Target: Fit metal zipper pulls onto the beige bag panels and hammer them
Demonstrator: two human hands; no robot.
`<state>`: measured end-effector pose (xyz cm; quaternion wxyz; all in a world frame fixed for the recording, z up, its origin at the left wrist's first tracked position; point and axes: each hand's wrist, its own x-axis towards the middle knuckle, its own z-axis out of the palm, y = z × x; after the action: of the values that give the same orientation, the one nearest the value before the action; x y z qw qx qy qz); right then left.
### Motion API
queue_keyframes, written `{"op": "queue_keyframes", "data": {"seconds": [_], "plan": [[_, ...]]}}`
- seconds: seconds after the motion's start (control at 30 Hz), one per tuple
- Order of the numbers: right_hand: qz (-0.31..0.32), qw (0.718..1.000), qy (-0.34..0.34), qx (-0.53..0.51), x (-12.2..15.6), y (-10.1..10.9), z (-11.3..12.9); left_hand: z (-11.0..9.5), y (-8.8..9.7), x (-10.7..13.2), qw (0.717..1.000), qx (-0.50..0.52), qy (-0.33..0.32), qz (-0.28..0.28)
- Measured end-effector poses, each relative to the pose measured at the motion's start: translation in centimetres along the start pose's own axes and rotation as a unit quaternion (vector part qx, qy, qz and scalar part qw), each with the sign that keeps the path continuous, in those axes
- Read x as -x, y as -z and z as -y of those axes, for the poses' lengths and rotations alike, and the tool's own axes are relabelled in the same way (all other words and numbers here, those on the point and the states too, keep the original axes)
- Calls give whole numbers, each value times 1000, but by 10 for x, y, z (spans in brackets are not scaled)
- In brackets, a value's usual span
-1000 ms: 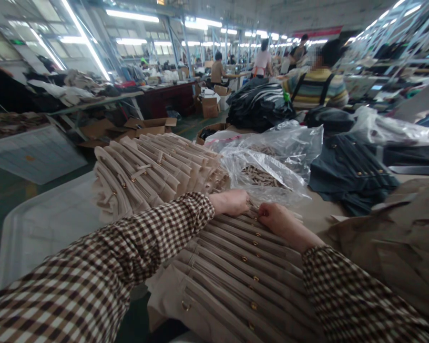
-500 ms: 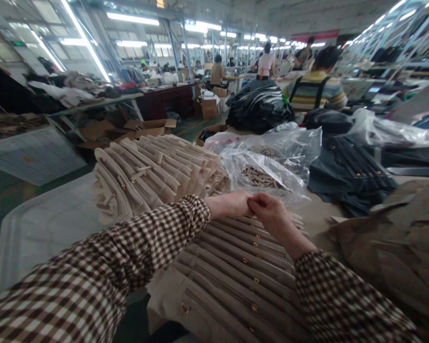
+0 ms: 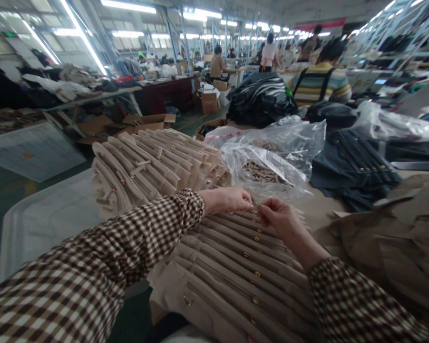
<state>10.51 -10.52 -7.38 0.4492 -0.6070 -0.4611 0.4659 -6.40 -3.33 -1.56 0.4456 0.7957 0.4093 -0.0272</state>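
My left hand (image 3: 229, 200) and my right hand (image 3: 280, 216) meet above the top edge of a fanned stack of beige coats (image 3: 236, 267) with gold buttons. The fingertips of both hands are pinched close together, and anything between them is too small to tell. Both forearms wear brown-and-white checked sleeves. A second fanned stack of beige coats (image 3: 153, 164) lies beyond my left hand. Just past my fingertips is a clear plastic bag (image 3: 260, 171) of small beige pieces.
A white plastic tray (image 3: 46, 224) lies left of the stacks. A dark blue garment (image 3: 350, 166) and a brown garment (image 3: 389, 238) lie on the right. Beyond are a black bundle (image 3: 260, 100), cardboard boxes (image 3: 143, 121) and a co-worker in a striped top (image 3: 321, 81).
My right hand has drawn back rightward off my left hand, and the two now meet only at the fingertips. The view has shifted slightly upward.
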Motion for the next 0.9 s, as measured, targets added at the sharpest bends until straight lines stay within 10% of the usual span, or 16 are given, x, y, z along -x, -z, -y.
{"op": "queue_keyframes", "data": {"seconds": [0.27, 0.9], "plan": [[59, 900, 117, 415, 4, 12, -14, -5, -7, -15, 987, -159, -13, 1], [69, 884, 112, 449, -4, 9, -7, -4, -6, -17, 977, -214, 2, -21]]}}
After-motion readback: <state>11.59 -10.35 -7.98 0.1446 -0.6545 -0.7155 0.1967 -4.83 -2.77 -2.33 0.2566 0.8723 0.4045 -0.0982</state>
